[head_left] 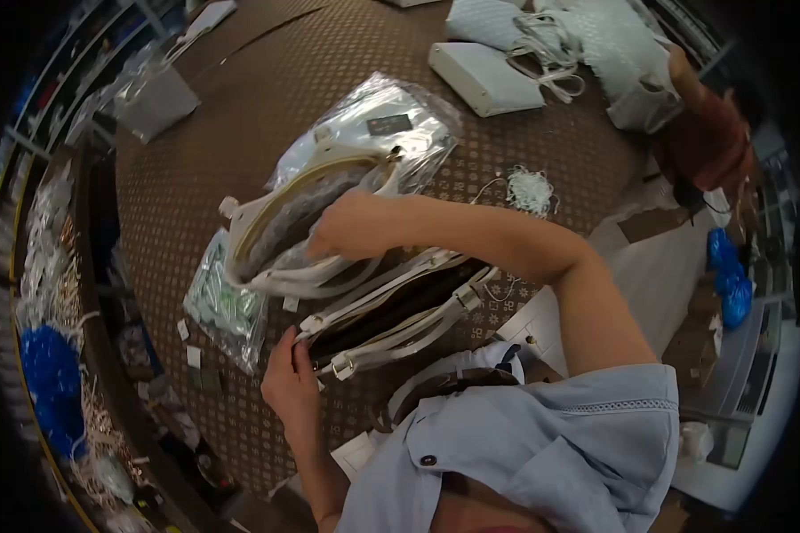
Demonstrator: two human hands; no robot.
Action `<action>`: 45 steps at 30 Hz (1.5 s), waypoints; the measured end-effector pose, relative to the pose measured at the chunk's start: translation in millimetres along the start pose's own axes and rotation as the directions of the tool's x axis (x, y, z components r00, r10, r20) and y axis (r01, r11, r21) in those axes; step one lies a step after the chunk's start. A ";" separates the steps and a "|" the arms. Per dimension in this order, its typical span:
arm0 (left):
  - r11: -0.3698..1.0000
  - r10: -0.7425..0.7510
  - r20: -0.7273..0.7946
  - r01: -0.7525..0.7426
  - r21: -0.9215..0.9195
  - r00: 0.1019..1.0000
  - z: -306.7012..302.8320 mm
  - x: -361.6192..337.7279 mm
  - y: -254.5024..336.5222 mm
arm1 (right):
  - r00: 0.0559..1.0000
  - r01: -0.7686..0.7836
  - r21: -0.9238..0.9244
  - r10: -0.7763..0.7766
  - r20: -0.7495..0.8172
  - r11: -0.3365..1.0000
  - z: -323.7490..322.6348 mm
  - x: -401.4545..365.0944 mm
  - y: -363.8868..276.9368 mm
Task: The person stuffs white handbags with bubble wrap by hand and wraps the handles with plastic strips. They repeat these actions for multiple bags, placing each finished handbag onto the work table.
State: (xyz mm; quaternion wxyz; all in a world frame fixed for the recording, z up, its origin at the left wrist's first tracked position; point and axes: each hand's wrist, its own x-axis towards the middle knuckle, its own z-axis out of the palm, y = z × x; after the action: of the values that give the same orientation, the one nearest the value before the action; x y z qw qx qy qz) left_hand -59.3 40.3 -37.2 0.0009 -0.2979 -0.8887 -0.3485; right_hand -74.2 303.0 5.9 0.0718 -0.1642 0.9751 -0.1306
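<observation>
Spreading across most of the view, the desk [240,133] carries two bags. An open white handbag [276,222] sits at ten o'clock on its clear plastic sleeve [391,124], mouth up, I judge so my right hand [351,226] can curl around its rim. The second handbag [400,306] lies near six o'clock, its end pinched by my left hand [289,382], seemingly to steady it.

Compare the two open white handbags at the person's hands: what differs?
The far handbag gapes in a wide oval with the right hand at its mouth; the near handbag opens to a narrow slit, the left hand at its end. The far handbag lies against a clear plastic bag; the near handbag on the table. Both: white, dark inside.
</observation>
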 end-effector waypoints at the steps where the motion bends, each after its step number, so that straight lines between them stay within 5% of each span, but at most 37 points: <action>1: 0.998 -0.057 0.012 0.057 -0.020 0.998 1.4 -0.5 1.0 | 0.999 -0.045 -0.020 0.045 -0.017 0.999 -4.7 -5.4 -0.5; 3: 0.995 -0.087 0.025 0.088 -0.045 0.996 2.0 -4.3 -3.2 | 0.975 0.035 0.204 0.011 -0.222 0.978 -12.7 -15.0 -2.2; 8: 0.922 -0.190 0.009 0.182 -0.341 0.982 -0.4 -15.2 -8.2 | 0.839 0.086 0.304 0.096 -0.536 0.949 -44.4 -88.4 18.0; 9: 0.868 -0.226 -0.055 0.175 -0.464 0.973 0.4 -20.1 -13.8 | 0.795 0.060 0.372 0.181 -0.579 0.926 -48.4 -105.8 27.6; 10: 0.591 -0.404 0.013 0.272 -0.759 0.914 1.5 -26.4 -10.0 | 0.783 0.055 0.366 0.187 -0.593 0.929 -47.7 -121.5 40.8; 11: 0.598 -0.384 0.015 0.262 -0.757 0.923 3.5 -31.0 -14.3 | 0.722 -0.023 0.384 0.281 -0.632 0.923 -41.5 -137.1 58.4; 13: 0.506 -0.688 -0.168 0.300 -0.809 0.706 12.3 -36.8 -19.0 | 0.638 -0.106 0.407 0.376 -0.672 0.907 -30.1 -171.8 94.4; 15: 0.526 -0.669 -0.166 0.303 -0.795 0.725 36.5 -25.4 -15.2 | 0.540 -0.366 0.466 0.591 -0.599 0.806 -22.4 -207.4 134.3; 16: 0.539 -0.662 -0.165 0.312 -0.782 0.731 48.9 -21.9 -9.0 | 0.534 -0.364 0.465 0.590 -0.606 0.807 -20.8 -225.2 155.8; 18: 0.562 -0.654 -0.161 0.331 -0.758 0.739 80.9 -18.5 8.6 | 0.336 -0.523 0.597 0.790 -0.512 0.609 -16.3 -265.0 203.0; 22: 0.598 -0.641 -0.171 0.346 -0.723 0.748 159.4 5.5 57.9 | 0.239 -0.676 0.438 0.738 -0.631 0.593 -4.2 -352.2 333.8; 24: 0.628 -0.636 -0.179 0.369 -0.686 0.751 181.8 15.4 77.6 | 0.232 -0.792 0.215 0.608 -0.759 0.572 -19.2 -392.4 392.2; 26: 0.647 -0.641 -0.184 0.397 -0.651 0.745 199.7 17.3 97.7 | 0.153 -0.932 0.106 0.639 -0.754 0.347 -60.7 -424.1 433.8; 30: 0.683 -0.653 -0.202 0.452 -0.573 0.730 220.5 12.2 128.4 | -0.002 -0.997 0.039 0.449 -0.893 0.074 -117.8 -478.4 526.7; 31: 0.695 -0.650 -0.209 0.460 -0.552 0.731 223.7 14.2 133.1 | -0.007 -0.995 0.049 0.449 -0.894 0.082 -123.1 -489.9 548.6; 33: 0.718 -0.643 -0.226 0.473 -0.510 0.732 227.4 18.5 138.4 | -0.042 -0.965 -0.069 0.412 -0.910 -0.252 -128.3 -510.0 582.4; 34: 0.726 -0.644 -0.235 0.484 -0.489 0.728 228.0 17.9 140.5 | -0.044 -0.969 -0.063 0.413 -0.910 -0.240 -128.6 -514.7 593.0; 36: 0.734 -0.651 -0.250 0.510 -0.448 0.716 229.4 12.6 141.9 | -0.111 -0.895 -0.178 0.590 -0.800 -0.410 -134.0 -522.6 608.3; 37: 0.735 -0.657 -0.257 0.527 -0.428 0.708 229.3 7.9 142.1 | -0.035 -0.976 -0.073 0.483 -0.875 -0.204 -133.1 -530.7 611.7; 41: 0.727 -0.682 -0.271 0.593 -0.347 0.679 227.5 -14.1 138.1 | 0.007 -0.988 -0.095 0.578 -0.816 -0.122 -145.9 -535.7 615.7; 45: 0.710 -0.704 -0.260 0.654 -0.261 0.660 219.4 -39.7 128.4 | 0.130 -0.989 -0.142 0.250 -0.959 -0.031 -147.3 -540.8 621.9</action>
State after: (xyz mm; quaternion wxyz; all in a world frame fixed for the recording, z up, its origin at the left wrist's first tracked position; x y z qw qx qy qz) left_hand 86.6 229.8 -132.1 0.0028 0.1221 -0.8932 -0.4327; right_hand 217.6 1087.5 26.1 -0.3436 0.4426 0.7429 0.3662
